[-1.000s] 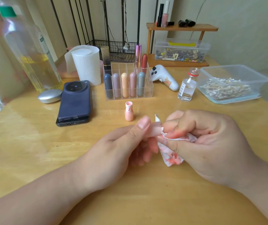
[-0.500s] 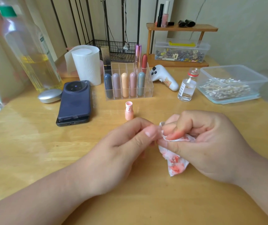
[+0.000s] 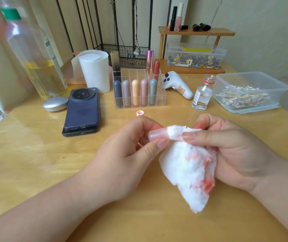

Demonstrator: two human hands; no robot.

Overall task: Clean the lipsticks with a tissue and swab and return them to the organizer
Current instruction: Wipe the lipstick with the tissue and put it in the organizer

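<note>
Centrally, left hand grip pinching translucent pink lipstick cap, right hand grip clasping red-stained tissue wrapped over the cap's right end, above tabletop, clear organizer far centre.

Bright, even daylight; soft shadows; wide-angle bending at edges; left edge blurred.

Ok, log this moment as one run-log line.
step: wiping | left hand: holds pink cap | right hand: pinches stained tissue over cap | uncapped lipstick: on table before organizer
</note>
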